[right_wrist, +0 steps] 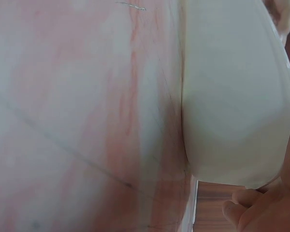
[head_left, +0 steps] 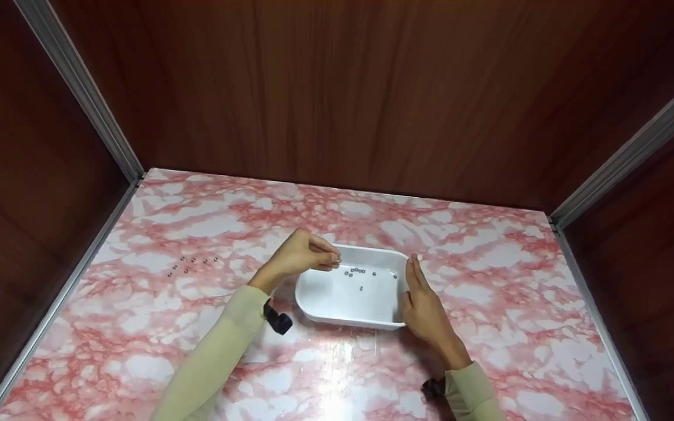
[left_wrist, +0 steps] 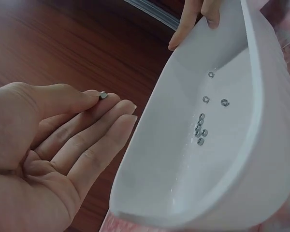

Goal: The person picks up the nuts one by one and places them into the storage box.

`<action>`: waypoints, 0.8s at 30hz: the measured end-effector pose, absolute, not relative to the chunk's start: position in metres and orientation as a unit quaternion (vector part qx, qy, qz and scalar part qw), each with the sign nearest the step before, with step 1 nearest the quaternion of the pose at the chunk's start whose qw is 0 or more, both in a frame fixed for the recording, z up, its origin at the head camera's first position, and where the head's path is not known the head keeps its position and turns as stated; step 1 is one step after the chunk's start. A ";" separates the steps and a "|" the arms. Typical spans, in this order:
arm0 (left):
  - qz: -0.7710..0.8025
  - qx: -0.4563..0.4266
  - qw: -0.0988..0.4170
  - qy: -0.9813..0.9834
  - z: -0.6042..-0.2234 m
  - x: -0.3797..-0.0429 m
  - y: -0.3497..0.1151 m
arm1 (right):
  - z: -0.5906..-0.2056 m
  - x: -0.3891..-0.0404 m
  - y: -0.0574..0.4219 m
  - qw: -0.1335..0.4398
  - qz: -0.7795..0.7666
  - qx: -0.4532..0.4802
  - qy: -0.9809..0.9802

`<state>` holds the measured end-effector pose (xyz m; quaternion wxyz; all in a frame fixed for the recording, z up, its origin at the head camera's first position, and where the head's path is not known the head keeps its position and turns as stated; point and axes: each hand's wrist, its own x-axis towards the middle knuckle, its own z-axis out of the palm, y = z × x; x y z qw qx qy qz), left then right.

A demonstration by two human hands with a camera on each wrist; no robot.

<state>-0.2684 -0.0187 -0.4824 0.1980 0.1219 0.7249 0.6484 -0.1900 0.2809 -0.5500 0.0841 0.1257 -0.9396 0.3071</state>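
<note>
A white basin (head_left: pixel 328 297) stands on the table in the middle of the head view, several small metal nuts (left_wrist: pixel 206 99) scattered on its floor. Over its left rim, my left hand (head_left: pixel 302 255) pinches a single hex nut (left_wrist: pixel 103 95) between thumb and index finger, while the other fingers stretch out below. At the right end of the basin, my right hand (head_left: pixel 425 304) grips the wall, fingers along the outside and thumb toward the inner side. The right wrist view shows mostly the basin's outer wall (right_wrist: pixel 232 96), with part of that hand at the lower right.
Several more nuts (head_left: pixel 193 259) lie loose on the pink-and-white marbled table (head_left: pixel 290 374), left of the basin. Dark wood panels (head_left: pixel 337 99) enclose the back and both sides, joined by grey metal corner strips (head_left: pixel 88 88).
</note>
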 end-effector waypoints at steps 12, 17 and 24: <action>0.622 0.105 0.226 0.742 -0.486 -0.297 0.005 | -0.550 -0.190 0.281 0.071 0.312 0.119 -0.940; 0.604 0.108 0.228 0.756 -0.490 -0.303 0.009 | -0.550 -0.190 0.282 0.053 0.321 0.119 -0.938; 0.560 0.135 0.224 0.786 -0.497 -0.304 0.019 | -0.551 -0.190 0.282 0.071 0.310 0.124 -0.940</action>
